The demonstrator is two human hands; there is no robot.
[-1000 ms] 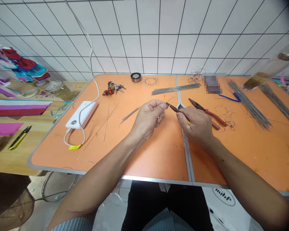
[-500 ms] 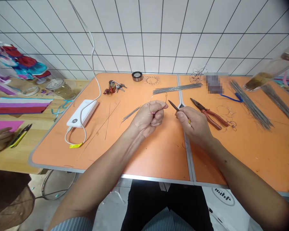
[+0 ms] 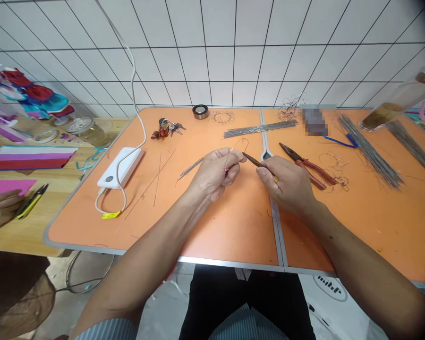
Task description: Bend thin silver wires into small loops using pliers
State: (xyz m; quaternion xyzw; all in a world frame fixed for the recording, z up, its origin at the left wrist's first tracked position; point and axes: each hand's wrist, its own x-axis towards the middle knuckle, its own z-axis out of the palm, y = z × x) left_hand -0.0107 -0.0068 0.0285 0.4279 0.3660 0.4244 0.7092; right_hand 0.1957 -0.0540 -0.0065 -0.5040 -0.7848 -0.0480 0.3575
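Note:
My left hand [image 3: 214,172] is closed around a thin bent wire [image 3: 241,141] whose loop arches above my fingertips, with a small red bit showing between the fingers. My right hand [image 3: 286,184] grips small needle-nose pliers [image 3: 253,160], jaws pointing left and touching the wire beside my left thumb. Both hands hover over the middle of the orange table [image 3: 212,222].
Red-handled pliers [image 3: 310,167] lie right of my hands. Wire bundles [image 3: 260,129] [image 3: 370,153], wire rings, a tape roll [image 3: 200,111], keys [image 3: 166,128] and a white power bank [image 3: 119,167] with cable sit around. Another person's hand [image 3: 0,208] rests by yellow snips at left.
The pliers' tip drew away from the wire, then returned to it. My left hand turned the wire, so its loop now stands above the fingertips.

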